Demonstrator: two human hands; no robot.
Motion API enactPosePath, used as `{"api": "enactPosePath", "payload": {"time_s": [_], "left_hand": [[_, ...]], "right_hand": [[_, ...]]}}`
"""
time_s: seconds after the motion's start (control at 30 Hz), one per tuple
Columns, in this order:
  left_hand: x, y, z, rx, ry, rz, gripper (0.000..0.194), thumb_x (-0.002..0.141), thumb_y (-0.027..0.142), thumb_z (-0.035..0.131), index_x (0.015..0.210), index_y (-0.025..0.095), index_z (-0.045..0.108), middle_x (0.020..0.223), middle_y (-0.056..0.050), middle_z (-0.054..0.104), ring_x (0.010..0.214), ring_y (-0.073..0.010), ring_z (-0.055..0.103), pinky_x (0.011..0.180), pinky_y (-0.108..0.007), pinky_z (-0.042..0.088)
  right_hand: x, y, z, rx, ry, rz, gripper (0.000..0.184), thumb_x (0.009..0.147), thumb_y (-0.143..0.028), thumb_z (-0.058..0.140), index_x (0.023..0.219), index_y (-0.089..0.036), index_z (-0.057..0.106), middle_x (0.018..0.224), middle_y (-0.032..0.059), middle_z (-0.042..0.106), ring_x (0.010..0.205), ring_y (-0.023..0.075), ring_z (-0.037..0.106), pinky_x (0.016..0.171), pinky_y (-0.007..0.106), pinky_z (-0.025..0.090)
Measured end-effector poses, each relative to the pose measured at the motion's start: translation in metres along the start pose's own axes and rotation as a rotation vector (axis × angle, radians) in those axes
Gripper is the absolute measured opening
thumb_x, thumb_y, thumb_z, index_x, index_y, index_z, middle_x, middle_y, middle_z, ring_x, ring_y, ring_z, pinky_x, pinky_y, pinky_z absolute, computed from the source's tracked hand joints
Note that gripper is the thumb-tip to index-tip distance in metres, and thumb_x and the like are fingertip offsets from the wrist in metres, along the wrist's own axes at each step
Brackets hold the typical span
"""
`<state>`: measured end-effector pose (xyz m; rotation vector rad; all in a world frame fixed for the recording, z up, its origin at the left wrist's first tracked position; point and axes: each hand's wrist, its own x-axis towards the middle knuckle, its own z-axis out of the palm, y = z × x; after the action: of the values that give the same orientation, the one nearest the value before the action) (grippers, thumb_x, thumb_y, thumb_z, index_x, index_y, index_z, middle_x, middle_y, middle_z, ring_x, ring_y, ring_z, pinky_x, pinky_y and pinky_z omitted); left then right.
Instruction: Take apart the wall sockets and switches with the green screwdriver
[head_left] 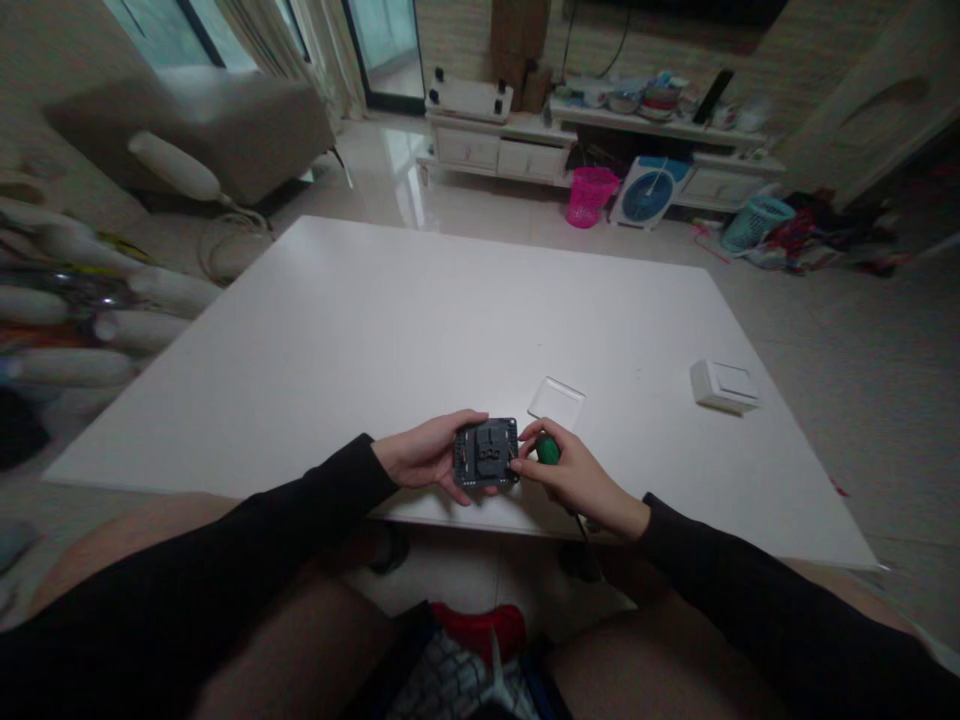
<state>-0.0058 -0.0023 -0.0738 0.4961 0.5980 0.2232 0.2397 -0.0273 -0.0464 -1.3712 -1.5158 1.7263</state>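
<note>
Near the table's front edge, my left hand (429, 452) is closed around the left side of a dark grey wall socket (489, 452), tilted so its face with the socket holes shows. A green-handled screwdriver (548, 449) is tucked in my right hand (585, 478), its dark shaft pointing down past the palm. The right thumb and a fingertip meet at the socket's right edge; whether they pinch a small part there is too small to tell. Just beyond the hands lies a white cover plate (556, 399), flat on the table.
A white wall switch with its box (724, 386) stands on the right of the white table (420, 310). My thighs are under the table's front edge. Beyond it are a pink basket (590, 196), a blue-and-white fan (647, 192) and a low cabinet (495, 150).
</note>
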Motion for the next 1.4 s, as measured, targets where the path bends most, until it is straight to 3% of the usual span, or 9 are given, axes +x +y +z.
{"api": "enactPosePath", "payload": {"time_s": [0.17, 0.37, 0.57, 0.73, 0.87, 1.0, 1.4], "left_hand": [[0.000, -0.003, -0.001, 0.002, -0.018, 0.007, 0.063, 0.102, 0.060, 0.047, 0.141, 0.012, 0.059, 0.121, -0.019, 0.076, 0.100, -0.0308, 0.077, 0.063, -0.034, 0.067], [-0.001, -0.001, 0.005, 0.027, 0.047, -0.016, 0.060, 0.102, 0.060, 0.047, 0.135, 0.013, 0.062, 0.114, -0.018, 0.078, 0.096, -0.0303, 0.078, 0.058, -0.033, 0.066], [-0.003, 0.000, 0.008, 0.025, 0.060, -0.026, 0.062, 0.103, 0.060, 0.046, 0.141, 0.014, 0.059, 0.115, -0.017, 0.078, 0.093, -0.0295, 0.079, 0.057, -0.032, 0.066], [-0.004, 0.001, 0.011, 0.031, 0.035, -0.028, 0.063, 0.104, 0.060, 0.044, 0.141, 0.011, 0.059, 0.108, -0.019, 0.079, 0.091, -0.0281, 0.079, 0.053, -0.027, 0.063], [-0.005, 0.000, 0.012, 0.016, 0.051, -0.015, 0.060, 0.104, 0.057, 0.048, 0.140, 0.010, 0.059, 0.108, -0.019, 0.079, 0.088, -0.0266, 0.079, 0.052, -0.025, 0.060], [-0.005, -0.001, 0.012, -0.009, 0.121, 0.005, 0.053, 0.104, 0.050, 0.054, 0.139, 0.011, 0.059, 0.106, -0.017, 0.079, 0.082, -0.0225, 0.077, 0.054, -0.024, 0.060], [-0.004, 0.003, 0.009, -0.021, 0.186, 0.043, 0.049, 0.105, 0.046, 0.051, 0.135, 0.008, 0.059, 0.105, -0.019, 0.078, 0.080, -0.0238, 0.078, 0.050, -0.025, 0.060]], "right_hand": [[0.004, 0.007, 0.002, 0.023, 0.015, -0.007, 0.037, 0.081, -0.043, 0.080, 0.102, -0.024, 0.057, 0.084, -0.0054, 0.063, 0.045, 0.0045, 0.046, 0.036, 0.017, 0.035], [0.007, 0.009, 0.005, 0.061, 0.026, 0.015, 0.035, 0.079, -0.044, 0.080, 0.098, -0.022, 0.061, 0.080, -0.0045, 0.063, 0.042, 0.0039, 0.042, 0.035, 0.018, 0.032], [0.009, 0.011, 0.004, 0.065, 0.007, 0.076, 0.035, 0.074, -0.044, 0.082, 0.093, -0.022, 0.062, 0.062, -0.0073, 0.056, 0.038, 0.0068, 0.041, 0.033, 0.019, 0.030], [0.008, 0.014, 0.002, 0.047, -0.002, 0.061, 0.030, 0.080, -0.046, 0.078, 0.089, -0.023, 0.062, 0.050, -0.0096, 0.049, 0.037, 0.0080, 0.039, 0.033, 0.019, 0.029], [0.008, 0.015, 0.003, 0.040, 0.007, 0.059, 0.027, 0.078, -0.042, 0.080, 0.085, -0.022, 0.061, 0.054, -0.0077, 0.053, 0.038, 0.0076, 0.042, 0.034, 0.019, 0.030], [0.008, 0.012, 0.004, 0.069, -0.022, 0.106, 0.024, 0.080, -0.040, 0.078, 0.084, -0.022, 0.062, 0.049, -0.0092, 0.049, 0.035, 0.0076, 0.038, 0.033, 0.019, 0.029], [0.009, 0.012, 0.004, 0.121, -0.010, 0.104, 0.022, 0.082, -0.038, 0.072, 0.095, -0.022, 0.064, 0.059, -0.0084, 0.053, 0.039, 0.0076, 0.043, 0.034, 0.020, 0.038]]}}
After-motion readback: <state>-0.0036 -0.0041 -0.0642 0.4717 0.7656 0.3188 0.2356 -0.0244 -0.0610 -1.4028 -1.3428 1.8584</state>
